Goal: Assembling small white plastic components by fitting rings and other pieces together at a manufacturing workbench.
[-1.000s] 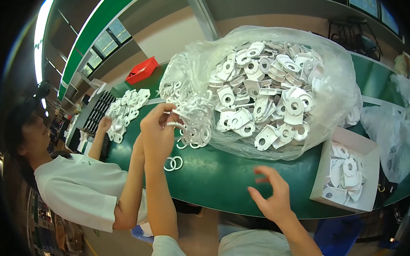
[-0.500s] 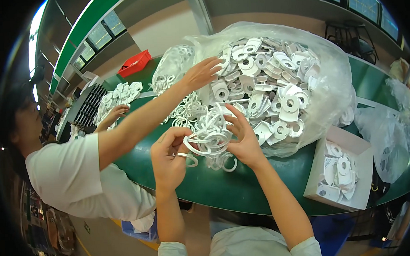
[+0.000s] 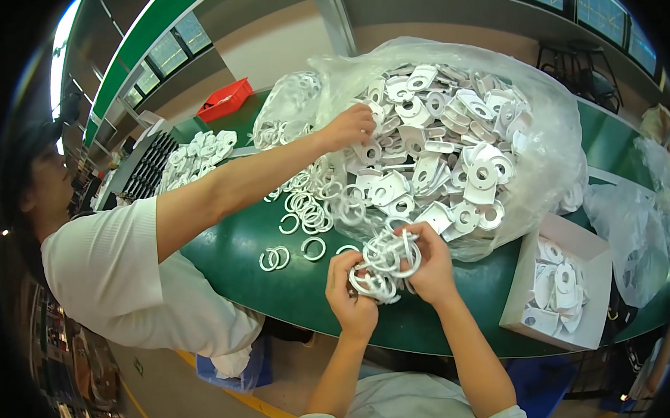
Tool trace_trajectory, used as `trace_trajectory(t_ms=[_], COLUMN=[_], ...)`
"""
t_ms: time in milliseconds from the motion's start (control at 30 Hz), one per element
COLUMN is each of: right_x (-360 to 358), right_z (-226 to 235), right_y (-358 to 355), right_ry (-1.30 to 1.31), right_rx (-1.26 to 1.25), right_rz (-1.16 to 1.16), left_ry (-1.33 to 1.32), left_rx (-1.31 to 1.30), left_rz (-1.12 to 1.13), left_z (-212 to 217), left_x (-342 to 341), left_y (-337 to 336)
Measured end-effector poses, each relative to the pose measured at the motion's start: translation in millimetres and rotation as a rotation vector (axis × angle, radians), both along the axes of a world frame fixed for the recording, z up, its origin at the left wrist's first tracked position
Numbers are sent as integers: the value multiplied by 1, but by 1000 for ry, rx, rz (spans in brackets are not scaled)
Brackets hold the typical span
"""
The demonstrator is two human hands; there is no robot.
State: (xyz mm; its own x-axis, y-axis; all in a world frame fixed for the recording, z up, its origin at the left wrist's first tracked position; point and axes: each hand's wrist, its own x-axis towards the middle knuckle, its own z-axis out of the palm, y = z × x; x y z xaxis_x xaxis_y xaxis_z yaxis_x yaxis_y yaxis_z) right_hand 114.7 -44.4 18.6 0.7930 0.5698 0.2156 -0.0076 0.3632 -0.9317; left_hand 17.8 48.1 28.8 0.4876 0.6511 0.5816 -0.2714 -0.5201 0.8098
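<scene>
A tangled bunch of white open rings is held between my two hands, above the near part of the green table. My left hand closes round its left side. On the other side, my right hand grips the bunch with bent fingers. More white rings lie spread and heaped to the left, several of them loose near my left hand. Beyond my hands is a big pile of white flat plates with round holes, lying in an opened clear plastic bag.
At the left a co-worker's hand reaches into the plate pile. A white box of plates stands at the right edge of the green table. Farther back are a red bin and another clear bag; a plastic sheet hangs at right.
My hands have drawn nearer to me with the ring bunch, the left moving right and both closing round it. Loose rings now show on the table. The co-worker's hand has curled at the pile.
</scene>
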Motion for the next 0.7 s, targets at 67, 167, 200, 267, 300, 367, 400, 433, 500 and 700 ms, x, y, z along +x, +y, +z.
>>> trace_trajectory(t_ms=[67,167,200,267,300,367,400,433,500,700], right_x=[-11,-23,-26,-30,-31,-32,-32,-32,-33,-35], right_z=[3,8,5,9,11,12,13,15,19,8], right_y=[-15,-33,-40,-55,-61,-74,-78,-83,-88,-98], right_ry=[49,133,136,126,116,112,57,2,-44,-511], right_rx=[-49,-127,-130,-143,-156,-187,-267,-349,-408,-704], right_rz=[-40,-59,-73,-116,-158,-180,-225,-273,-291,-438], left_ry=[-11,45,65,124,150,227,303,379,445,519], left_rx=[22,36,24,67,92,126,188,249,263,256], left_rz=[21,-1,-9,-18,-21,-48,-49,-54,-81,-83], left_z=[-6,-14,-20,-19,-22,-23,-24,-25,-26,-28], left_x=[-2,-8,-10,-10,-9,-7,-5,-2,1,16], left_y=[-7,-15,-19,-30,-33,-39,-41,-44,-43,-47])
